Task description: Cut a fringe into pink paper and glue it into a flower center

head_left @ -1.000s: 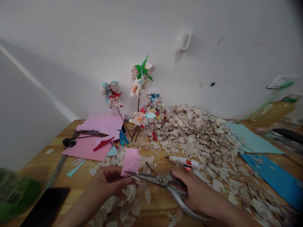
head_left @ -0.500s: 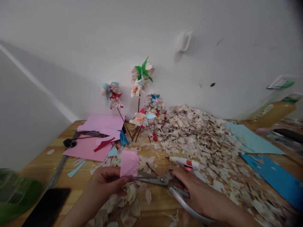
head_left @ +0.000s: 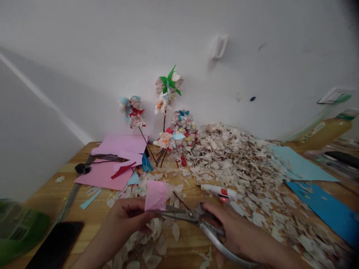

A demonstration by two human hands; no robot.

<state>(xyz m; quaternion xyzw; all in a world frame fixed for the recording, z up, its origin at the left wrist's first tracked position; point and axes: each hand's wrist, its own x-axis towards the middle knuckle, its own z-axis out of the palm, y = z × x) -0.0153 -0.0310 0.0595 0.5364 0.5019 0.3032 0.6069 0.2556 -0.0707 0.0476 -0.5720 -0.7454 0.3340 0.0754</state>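
Note:
Between the thumb and fingers of my left hand (head_left: 126, 216) is a small piece of pink paper (head_left: 155, 195), its right edge cut into a fine fringe. My right hand (head_left: 238, 231) is closed around the handles of silver-grey scissors (head_left: 193, 215). The blades point left, with their tips at the lower fringed edge of the paper, close to my left fingertips. Under my hands, pale dried petals (head_left: 157, 239) lie on the wooden table (head_left: 179, 246). A white glue gun (head_left: 220, 191) with a glowing red light rests just beyond the scissors.
Behind stand paper-and-petal flowers (head_left: 166, 140) on twigs, beside a large petal heap (head_left: 232, 157). Pink sheets (head_left: 109, 175) lie left; light blue (head_left: 303, 162) and blue sheets (head_left: 322, 209) lie right. A phone (head_left: 56, 244) and a blurred green object (head_left: 22, 231) sit front left; a yellowish bottle (head_left: 328, 130) is far right.
The pink paper has shifted slightly to the right and tilted a little in my left hand. The scissor blades have changed angle slightly against it. Both hands keep their holds.

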